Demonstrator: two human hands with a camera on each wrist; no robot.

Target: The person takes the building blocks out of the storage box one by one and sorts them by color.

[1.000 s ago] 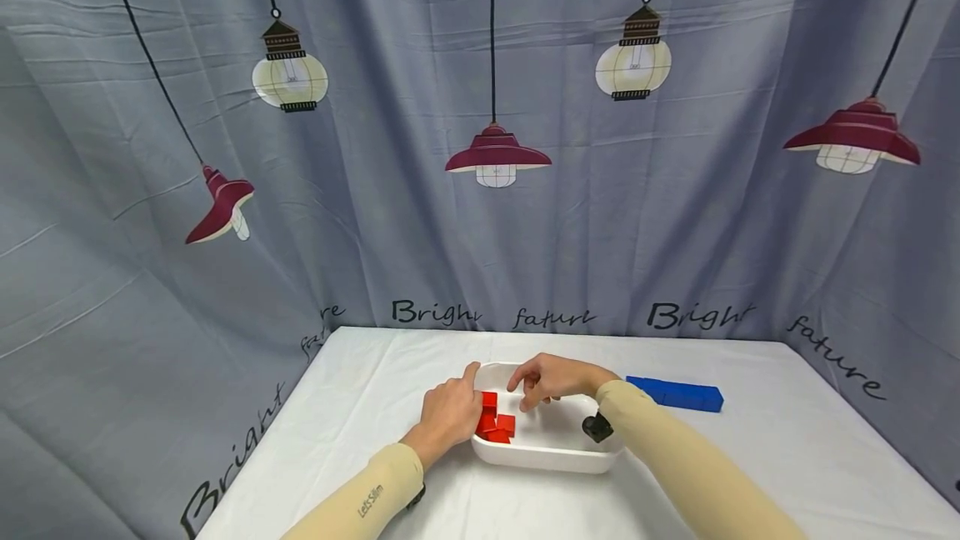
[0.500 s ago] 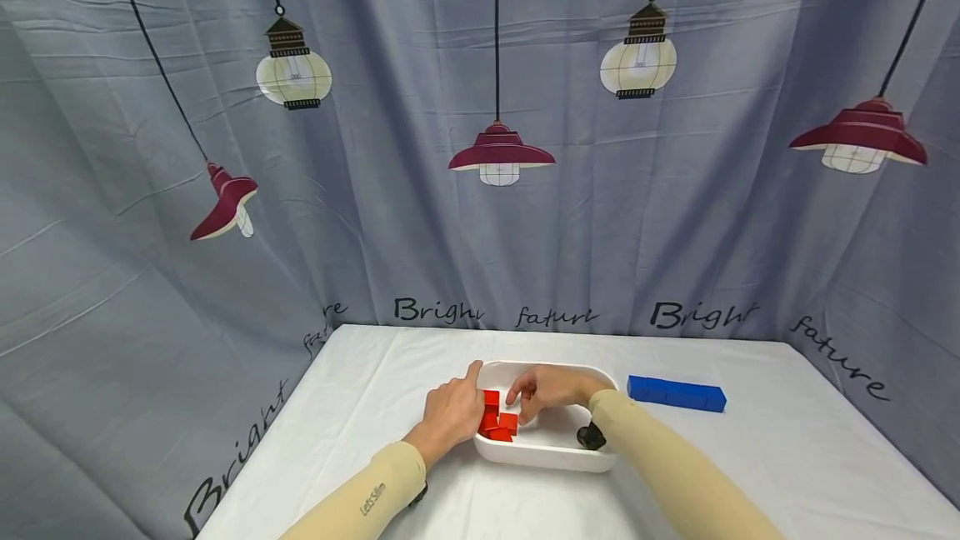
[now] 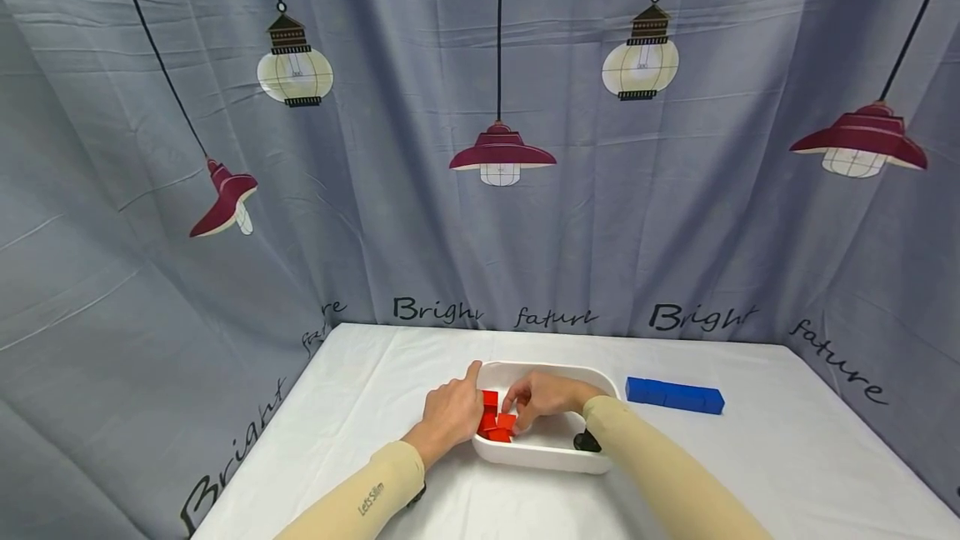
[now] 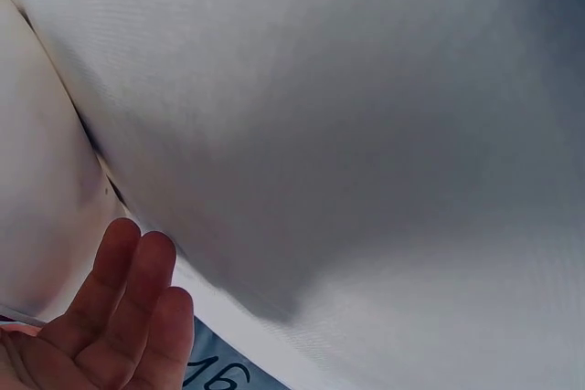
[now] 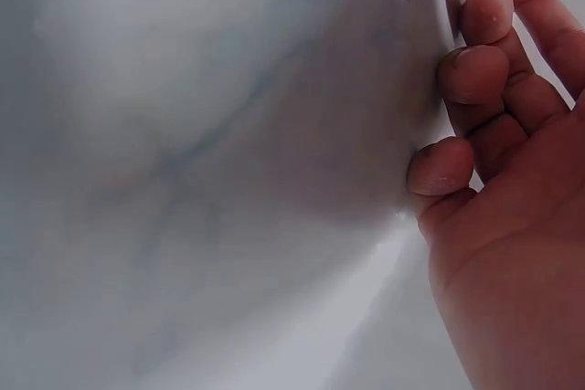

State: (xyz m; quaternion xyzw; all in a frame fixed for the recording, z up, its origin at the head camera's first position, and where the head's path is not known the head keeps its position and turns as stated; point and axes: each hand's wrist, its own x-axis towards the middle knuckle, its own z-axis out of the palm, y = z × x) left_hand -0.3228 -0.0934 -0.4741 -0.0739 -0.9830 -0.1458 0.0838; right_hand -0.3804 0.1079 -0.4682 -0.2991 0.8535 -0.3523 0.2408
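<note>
One grey-blue curtain (image 3: 390, 232), printed with lamps and lettering, occupies the top and both sides of the head view. Below it, a table (image 3: 787, 457) under white cloth spans the lower frame. Two beige sleeves (image 3: 360, 490) cover my forearms and enter from the bottom edge; the left one carries small lettering. The white tray (image 3: 543, 458) sits at lower centre. My left hand (image 3: 452, 408) lies against the tray's left end; in the left wrist view, three of its fingers extend straight at lower left. My right hand (image 3: 549, 394) reaches inside the tray, thumb and forefinger narrowly spaced at one of the red blocks (image 3: 490, 398). I cannot tell whether they pinch it. The blue bar (image 3: 675, 397) lies on the cloth, right of the tray. The red blocks form a loose cluster at the tray's left end. The black device (image 3: 587, 440) shows below my right cuff, partly hidden by the sleeve.
</note>
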